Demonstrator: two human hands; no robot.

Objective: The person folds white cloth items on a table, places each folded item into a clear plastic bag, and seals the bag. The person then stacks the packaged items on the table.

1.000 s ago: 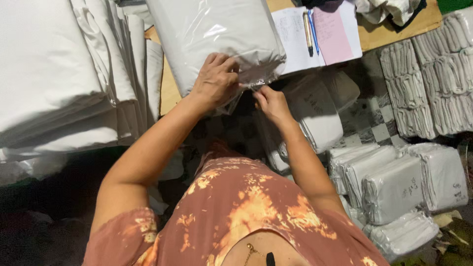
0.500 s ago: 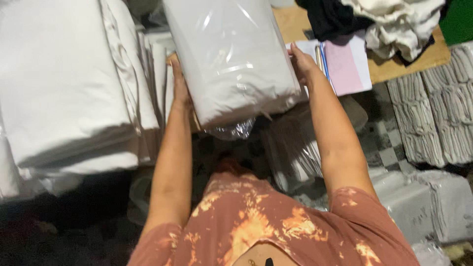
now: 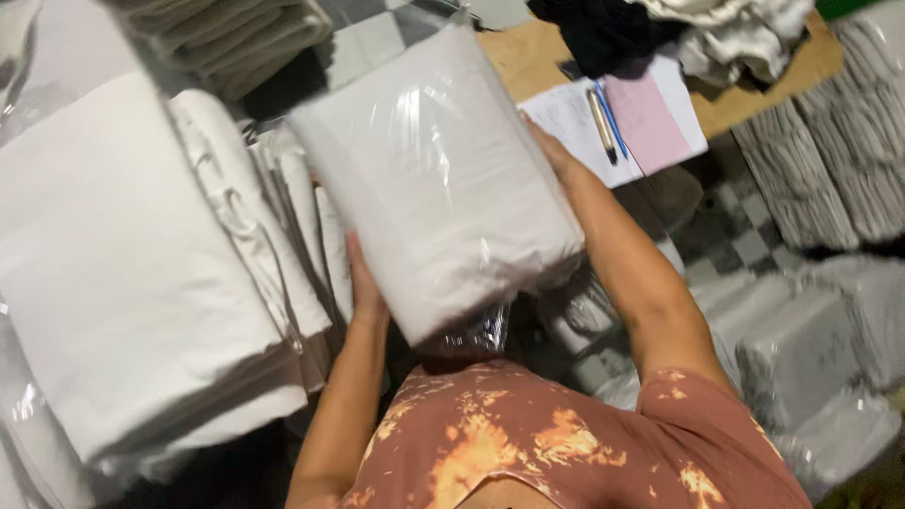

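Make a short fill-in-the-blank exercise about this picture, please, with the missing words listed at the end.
1. Both hands hold a white fabric bundle wrapped in clear ____.
2. The left hand and the right hand grip ____ sides of the bundle.
3. Two pens lie on an open ____ with a white and a pink page.
4. The person's shirt is reddish-brown with ____ patches.

Missing words: plastic; opposite; notebook; orange

stack of folded white cloth (image 3: 132,273) at left | open notebook with white and pink pages (image 3: 622,118) on wooden board (image 3: 754,99), two pens (image 3: 603,123) lying across it | dark and white crumpled garments (image 3: 660,28) behind | plastic-wrapped white bundles (image 3: 801,358) on checkered floor (image 3: 735,236)
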